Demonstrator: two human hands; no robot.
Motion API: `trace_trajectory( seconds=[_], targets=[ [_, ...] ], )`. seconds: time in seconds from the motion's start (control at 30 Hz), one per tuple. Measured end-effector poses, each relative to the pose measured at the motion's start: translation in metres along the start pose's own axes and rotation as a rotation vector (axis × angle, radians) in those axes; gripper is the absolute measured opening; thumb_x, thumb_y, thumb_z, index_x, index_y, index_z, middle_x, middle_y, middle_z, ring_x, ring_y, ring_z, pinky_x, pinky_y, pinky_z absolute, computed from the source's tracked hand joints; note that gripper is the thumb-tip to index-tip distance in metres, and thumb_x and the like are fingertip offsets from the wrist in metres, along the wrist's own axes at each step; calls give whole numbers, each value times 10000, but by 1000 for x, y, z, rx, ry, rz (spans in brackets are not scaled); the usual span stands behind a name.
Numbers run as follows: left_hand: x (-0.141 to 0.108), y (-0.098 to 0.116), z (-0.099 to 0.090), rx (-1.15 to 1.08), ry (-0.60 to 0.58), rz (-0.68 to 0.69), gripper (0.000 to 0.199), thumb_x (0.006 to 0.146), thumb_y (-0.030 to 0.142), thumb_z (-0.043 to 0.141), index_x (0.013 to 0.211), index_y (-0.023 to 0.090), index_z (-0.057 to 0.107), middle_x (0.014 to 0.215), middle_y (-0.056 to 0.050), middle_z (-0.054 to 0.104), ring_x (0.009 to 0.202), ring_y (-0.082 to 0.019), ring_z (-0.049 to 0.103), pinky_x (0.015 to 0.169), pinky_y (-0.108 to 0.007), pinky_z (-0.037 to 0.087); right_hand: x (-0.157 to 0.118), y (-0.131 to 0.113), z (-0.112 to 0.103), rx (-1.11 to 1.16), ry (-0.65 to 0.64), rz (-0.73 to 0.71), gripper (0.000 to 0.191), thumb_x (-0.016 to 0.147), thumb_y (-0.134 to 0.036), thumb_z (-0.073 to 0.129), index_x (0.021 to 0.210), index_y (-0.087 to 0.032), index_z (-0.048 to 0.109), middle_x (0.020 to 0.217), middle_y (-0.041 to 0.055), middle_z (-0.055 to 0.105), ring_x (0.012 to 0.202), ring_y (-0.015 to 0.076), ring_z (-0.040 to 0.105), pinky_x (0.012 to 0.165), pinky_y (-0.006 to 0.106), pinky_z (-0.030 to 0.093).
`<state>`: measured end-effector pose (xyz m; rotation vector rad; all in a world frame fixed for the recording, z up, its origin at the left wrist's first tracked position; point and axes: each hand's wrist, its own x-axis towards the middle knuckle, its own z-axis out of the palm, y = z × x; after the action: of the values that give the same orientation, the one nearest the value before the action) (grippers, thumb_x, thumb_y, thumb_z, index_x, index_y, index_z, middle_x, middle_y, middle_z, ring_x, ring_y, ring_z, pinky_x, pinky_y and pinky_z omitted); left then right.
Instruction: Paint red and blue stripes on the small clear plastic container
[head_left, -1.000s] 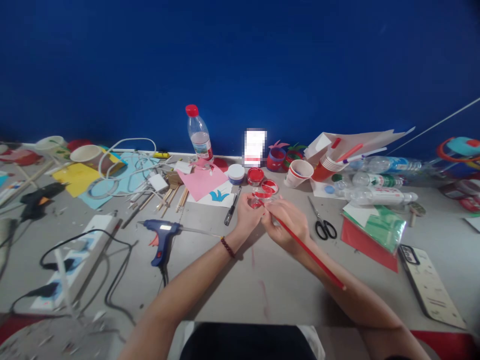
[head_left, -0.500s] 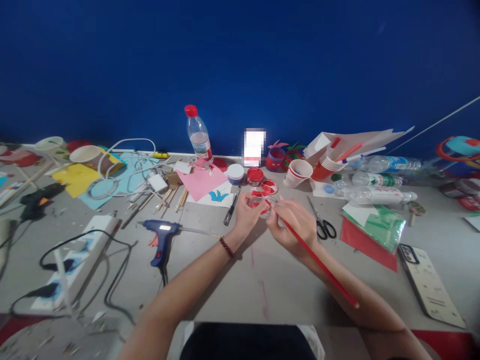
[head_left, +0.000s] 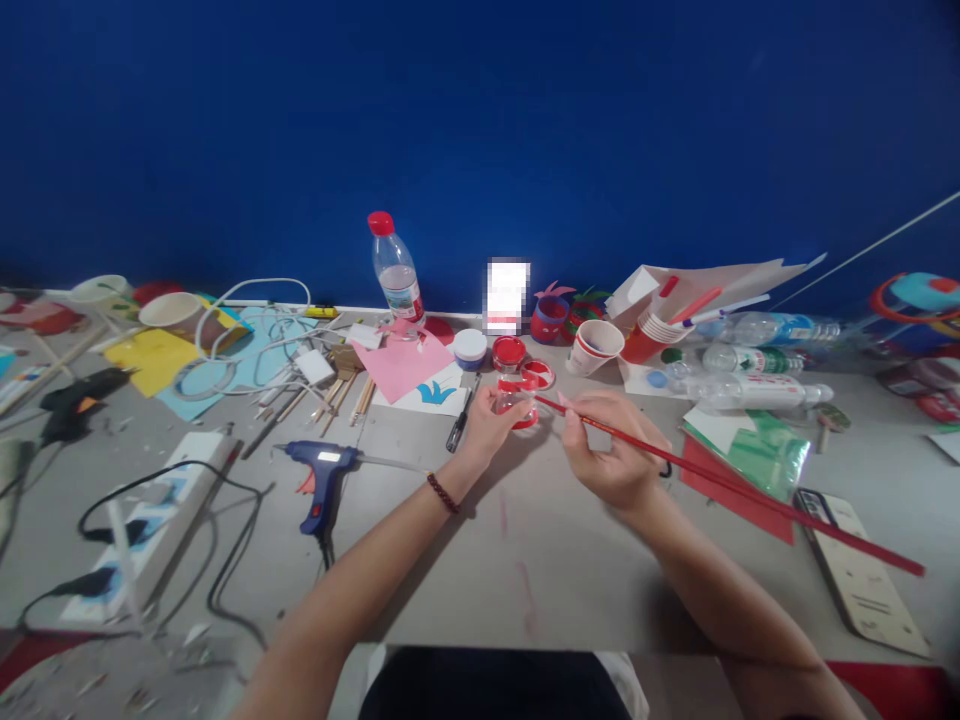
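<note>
The left hand grips a clear cup midway along the bench, nearer its back edge; the red-smeared side could slip if wet. The brush, pinched in the right hand, could smear the left thumb if it strays. Its tip points at the cup, its long axis slanting toward the bench's front right corner; the cup's axis is unclear.

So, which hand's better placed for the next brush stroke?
Likely the right hand: it holds the red brush, tip close to the clear plastic piece; the left hand is busy gripping that piece.
</note>
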<state>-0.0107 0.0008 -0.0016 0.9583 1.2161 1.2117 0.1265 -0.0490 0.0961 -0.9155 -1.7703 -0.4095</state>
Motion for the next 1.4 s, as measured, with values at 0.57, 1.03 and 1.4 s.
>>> trace_trajectory(
  seconds=[0.57,1.03,1.4],
  targets=[
    [-2,16,-5,-272,-187,-138,470,603,312,884,986,177,648,976,-76,741,866,-210,694,830,-381,540,-3,10,5,44,26,141,155,845,-86,617,877,-236,638,733,8,716,633,183,698,606,302,586],
    [6,13,-15,-386,-349,-98,468,661,392,860,1049,180,707,1021,-94,754,871,-242,727,856,-418,573,0,19,-1,-42,49,93,164,844,-83,609,879,-241,636,710,1,706,616,179,687,589,301,580],
    [-2,17,-4,-265,-184,-103,461,590,318,877,958,184,634,954,-61,732,859,-203,683,818,-388,552,-14,12,2,108,-11,158,167,841,-102,645,943,-234,658,836,31,754,741,195,741,697,330,623]
  ],
)
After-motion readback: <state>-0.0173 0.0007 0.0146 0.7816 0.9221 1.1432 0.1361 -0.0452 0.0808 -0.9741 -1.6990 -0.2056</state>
